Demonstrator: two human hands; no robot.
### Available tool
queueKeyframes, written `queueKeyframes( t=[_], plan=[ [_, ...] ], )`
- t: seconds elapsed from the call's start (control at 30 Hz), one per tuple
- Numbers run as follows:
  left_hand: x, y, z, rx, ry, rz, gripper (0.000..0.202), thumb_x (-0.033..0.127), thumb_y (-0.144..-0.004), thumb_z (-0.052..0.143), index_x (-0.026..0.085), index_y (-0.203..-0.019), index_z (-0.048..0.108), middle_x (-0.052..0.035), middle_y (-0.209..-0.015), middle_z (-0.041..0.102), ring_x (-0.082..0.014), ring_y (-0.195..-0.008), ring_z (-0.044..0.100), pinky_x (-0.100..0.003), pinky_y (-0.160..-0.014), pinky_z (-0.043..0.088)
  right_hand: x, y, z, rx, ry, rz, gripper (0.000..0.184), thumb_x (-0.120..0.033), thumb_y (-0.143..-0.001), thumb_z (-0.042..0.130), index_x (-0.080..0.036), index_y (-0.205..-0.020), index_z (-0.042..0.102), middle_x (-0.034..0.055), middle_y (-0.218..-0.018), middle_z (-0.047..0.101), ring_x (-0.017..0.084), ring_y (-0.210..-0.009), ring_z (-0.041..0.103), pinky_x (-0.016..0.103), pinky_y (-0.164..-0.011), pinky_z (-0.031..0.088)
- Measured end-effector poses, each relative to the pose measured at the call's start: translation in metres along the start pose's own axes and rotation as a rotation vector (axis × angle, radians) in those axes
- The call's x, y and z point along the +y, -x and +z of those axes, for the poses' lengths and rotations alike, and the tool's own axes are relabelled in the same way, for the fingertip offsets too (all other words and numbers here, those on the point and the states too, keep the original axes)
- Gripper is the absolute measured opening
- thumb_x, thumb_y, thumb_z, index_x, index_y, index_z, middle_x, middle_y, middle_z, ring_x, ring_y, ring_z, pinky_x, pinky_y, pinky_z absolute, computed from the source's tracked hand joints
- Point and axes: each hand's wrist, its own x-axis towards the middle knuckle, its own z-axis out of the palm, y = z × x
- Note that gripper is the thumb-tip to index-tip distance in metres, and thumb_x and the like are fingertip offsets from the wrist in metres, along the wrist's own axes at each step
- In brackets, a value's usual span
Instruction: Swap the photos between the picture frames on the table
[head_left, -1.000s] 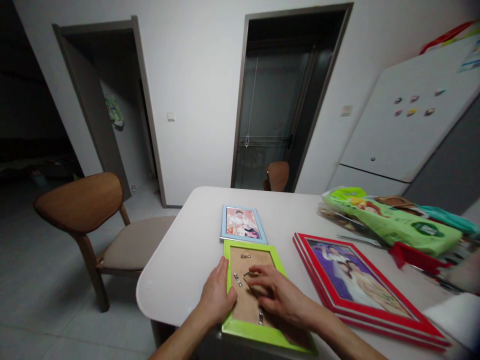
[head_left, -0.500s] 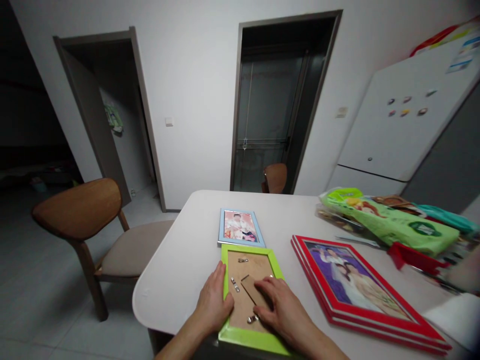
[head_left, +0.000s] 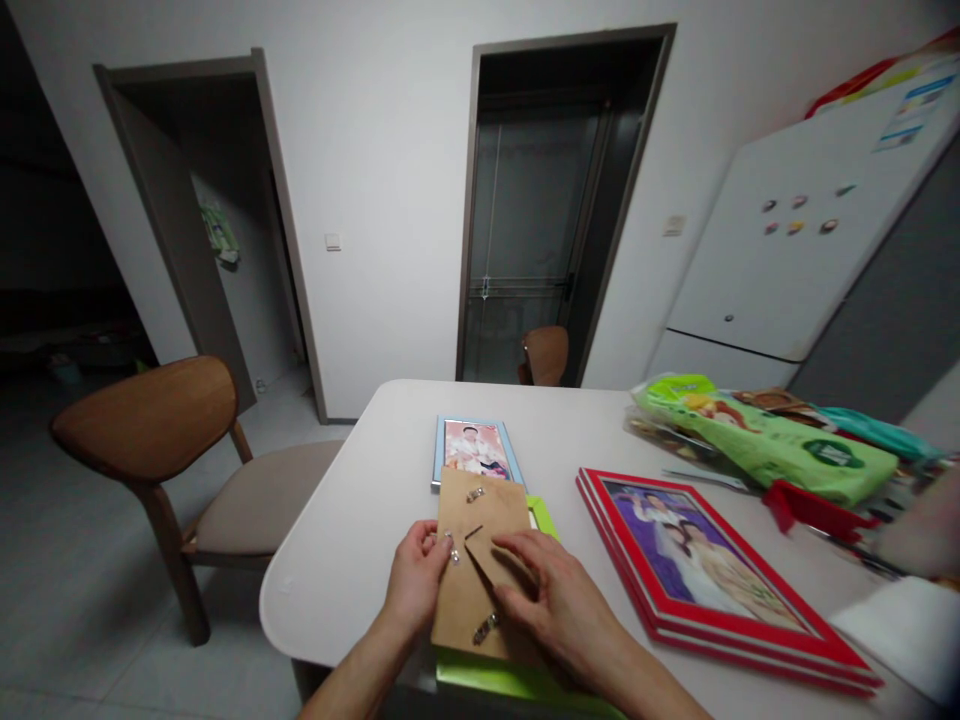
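Note:
A brown fibreboard photo-frame backing (head_left: 480, 530) with small metal turn clips and a stand strut lies lifted and shifted out of the lime-green frame (head_left: 510, 680), whose lower bar shows beneath it. My left hand (head_left: 415, 578) pinches the backing's left edge by a clip. My right hand (head_left: 546, 592) lies on its lower right part, fingers by the strut. The backing's top edge overlaps the near edge of a small blue-framed photo (head_left: 474, 452). The green frame's opening is hidden.
The white rounded table (head_left: 360, 470) holds stacked red photo frames (head_left: 712, 570), a green plastic package (head_left: 765, 440), a red piece (head_left: 810, 510) and a white cloth (head_left: 907, 630). A wooden chair (head_left: 150, 430) stands left. A white fridge (head_left: 787, 230) stands behind.
The backing board has come up out of the green frame and shifted away from me, over the blue frame's edge. Both hands moved with it, and the view has turned slightly.

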Motion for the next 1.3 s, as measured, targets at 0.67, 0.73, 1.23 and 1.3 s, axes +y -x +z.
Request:
queueKeyframes(
  t=[0.67,0.73,1.23,1.3],
  plan=[
    [0.002,-0.001,-0.061,0.070,0.021,-0.121,0.030,0.048,-0.063,0.053,0.018,-0.066,0.048,0.0065,-0.053,0.052,-0.0109,-0.048,0.048,-0.019,-0.046,0.035,0.051,0.013,0.016,-0.074,0.304,-0.049,0.025,-0.024,-0.073,0.041,-0.023,-0.089,0.061,0.0056,-0.096,0.060,0.023,-0.095,0.049,0.038,-0.081,0.034],
    [0.002,0.000,-0.086,0.117,-0.043,-0.115,0.030,0.047,-0.061,0.054,0.018,-0.065,0.049,0.0062,-0.053,0.052,-0.0116,-0.047,0.049,-0.019,-0.046,0.035,0.052,0.015,0.015,-0.055,0.384,-0.025,0.022,-0.025,-0.073,0.042,-0.021,-0.080,0.062,0.0073,-0.097,0.059,0.025,-0.096,0.047,0.039,-0.081,0.033],
    [-0.005,-0.002,-0.103,0.313,-0.576,0.129,0.038,0.028,-0.065,0.050,0.015,-0.100,0.047,-0.0088,-0.108,0.049,-0.0245,-0.105,0.042,-0.036,-0.091,0.028,0.078,-0.009,-0.005,0.025,-0.420,0.590,0.060,-0.023,-0.064,0.042,-0.006,-0.120,0.032,0.0090,-0.072,0.062,0.020,-0.061,0.059,0.029,-0.057,0.043],
    [0.001,0.007,-0.068,0.227,-0.571,0.187,0.037,0.028,-0.067,0.049,0.017,-0.103,0.047,-0.0062,-0.111,0.048,-0.0206,-0.107,0.042,-0.032,-0.091,0.029,0.067,-0.005,-0.010,-0.018,-0.828,0.614,0.062,-0.023,-0.064,0.041,-0.012,-0.123,0.028,0.0063,-0.075,0.063,0.017,-0.057,0.059,0.029,-0.055,0.044]
  ],
)
